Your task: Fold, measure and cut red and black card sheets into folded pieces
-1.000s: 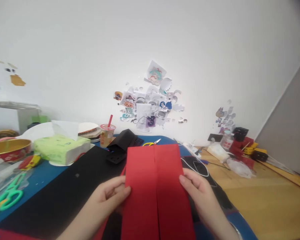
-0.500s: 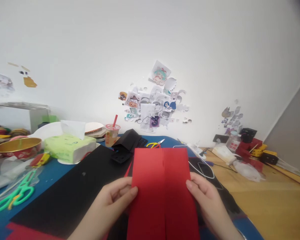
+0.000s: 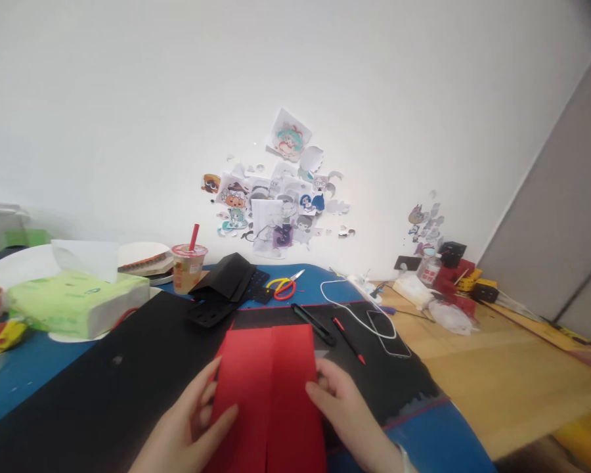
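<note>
A red sheet of folded card [image 3: 270, 394] is in front of me, its two side flaps meeting at a lengthwise seam in the middle. My left hand [image 3: 192, 414] grips its left edge, thumb on the front face and fingers curled behind. On the right edge my right hand [image 3: 339, 401] pinches the card between thumb and fingers. The card's lower end runs out of view. Beyond its top edge, a dark utility knife [image 3: 315, 325] and a red-and-black pen [image 3: 349, 340] lie on a black mat [image 3: 404, 387].
Left lies a large black sheet [image 3: 108, 387], with a green tissue pack [image 3: 83, 302] behind it. Black folded card pieces [image 3: 226, 279], scissors [image 3: 284, 286] and a drink cup [image 3: 188, 269] stand toward the wall. A white cable [image 3: 345, 309] and a phone-like outline [image 3: 390, 335] lie right.
The view has swung right. Both hands have lowered the red card, so the scissors, knife and pen now show beyond it. The left thumb has slid farther onto the card's face.
</note>
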{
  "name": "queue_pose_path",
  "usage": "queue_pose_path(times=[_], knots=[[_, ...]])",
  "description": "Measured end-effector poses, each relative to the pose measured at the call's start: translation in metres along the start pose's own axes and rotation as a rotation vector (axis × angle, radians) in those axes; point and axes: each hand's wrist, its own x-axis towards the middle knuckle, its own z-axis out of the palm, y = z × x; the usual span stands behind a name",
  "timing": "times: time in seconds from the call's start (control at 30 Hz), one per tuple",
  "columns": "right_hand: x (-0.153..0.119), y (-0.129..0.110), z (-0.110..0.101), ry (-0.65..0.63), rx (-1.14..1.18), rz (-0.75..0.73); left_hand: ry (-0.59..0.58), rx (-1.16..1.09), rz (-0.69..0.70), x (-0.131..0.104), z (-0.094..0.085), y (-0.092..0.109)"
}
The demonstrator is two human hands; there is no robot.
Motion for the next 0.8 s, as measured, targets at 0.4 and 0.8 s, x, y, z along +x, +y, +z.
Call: queue_pose_path(times=[0.4,0.8], knots=[[0.01,0.002,-0.003,-0.057,0.086,0.098,-0.237,-0.205,-0.211,0.007,0.012,0.02],[-0.016,-0.011,0.006,-0.113,-0.006,0.059,-0.147,-0.001,-0.241,-0.011,0.017,0.01]])
